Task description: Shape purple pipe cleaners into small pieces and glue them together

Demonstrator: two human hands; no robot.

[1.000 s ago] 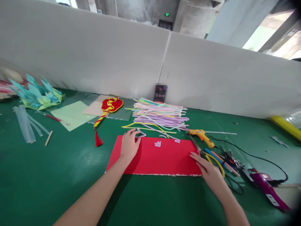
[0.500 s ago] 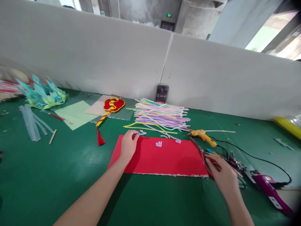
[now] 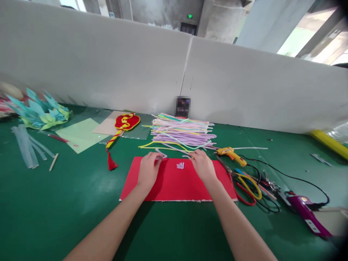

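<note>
A red felt sheet point(image 3: 174, 185) lies flat on the green table point(image 3: 67, 203). My left hand point(image 3: 148, 170) rests on its far left part, fingers curled on a bent lilac pipe cleaner point(image 3: 161, 153) at the sheet's far edge. My right hand point(image 3: 202, 166) lies on the sheet's far right part, fingertips at a small lilac piece by the edge; what they pinch is hidden. A small lilac shape point(image 3: 180, 165) sits on the felt between my hands. A pile of pastel pipe cleaners point(image 3: 182, 132) lies just beyond.
Right of the sheet are a yellow glue gun point(image 3: 232, 155), scissors point(image 3: 246, 183) with yellow and red handles, cables and a purple tool point(image 3: 306, 214). A red-yellow tasselled ornament point(image 3: 123, 125), paper sheets, clear sticks point(image 3: 25, 146) and teal paper flowers point(image 3: 40, 110) lie to the left. White boards wall the back.
My right hand has left the scissors at the sheet's right edge and moved left and forward onto the sheet's far side. My left hand has stayed on the bent lilac pipe cleaner.
</note>
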